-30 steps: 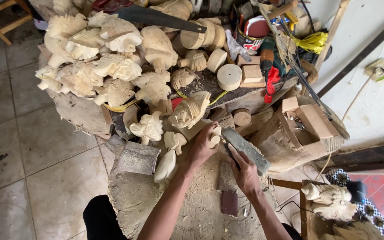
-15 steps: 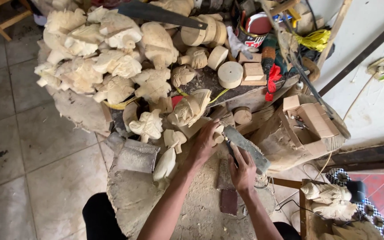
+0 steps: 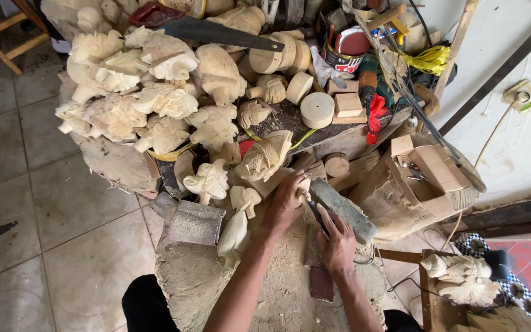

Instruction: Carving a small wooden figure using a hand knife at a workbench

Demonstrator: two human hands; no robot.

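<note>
Hands unchanged | left hand (image 3: 286, 203) gripping carving (image 3: 302, 184) | right hand (image 3: 337, 243) holding blade (image 3: 341, 209)

— Did you see anything shift in that last second?

— Barely. The right hand (image 3: 338, 245) slid a touch further up the dark tool (image 3: 318, 216), toward the small pale carving (image 3: 303, 186) it was working on.

— And the other one?

— The left hand (image 3: 285, 206) crept forward too, closing tighter over that carving, so less of the pale wood showed between the fingers (image 3: 297, 184).

— The grey flat bar (image 3: 343, 209)?

— It tipped slightly, its far end swinging a little toward the wooden block (image 3: 394, 203).

— Anything else?

— The person leaned in, so the whole heap drew nearer.
</note>
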